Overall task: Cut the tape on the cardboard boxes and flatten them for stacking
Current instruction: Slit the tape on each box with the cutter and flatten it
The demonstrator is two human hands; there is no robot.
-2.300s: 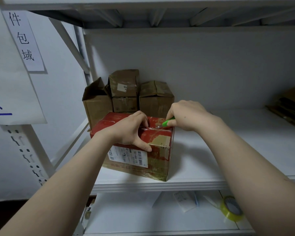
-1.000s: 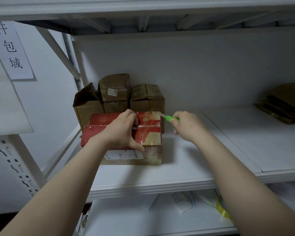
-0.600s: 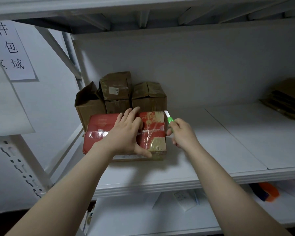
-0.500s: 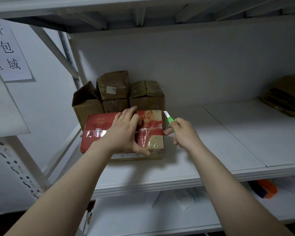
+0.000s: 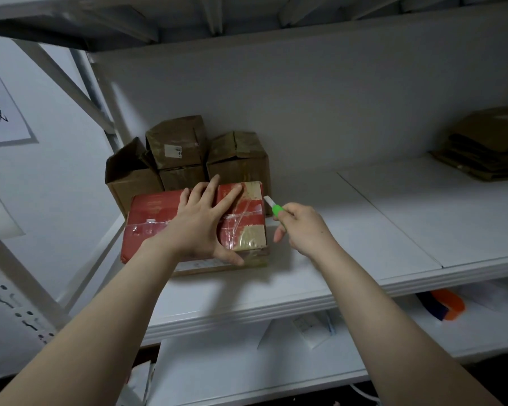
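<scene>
A red and gold cardboard box wrapped in clear tape lies on the white shelf. My left hand rests flat on its top, fingers spread and straight, thumb down over the front face. My right hand grips a green utility knife just right of the box. The white blade points up and left at the box's top right corner, and I cannot tell whether it touches the box.
Three brown cardboard boxes stand behind the red one against the back wall, the left one open. A stack of flattened cardboard lies at the shelf's far right. The lower shelf holds papers and an orange object.
The knife came off the top seam and out past the box's right side. My left hand's fingers went from curled on the top to spread flat.
</scene>
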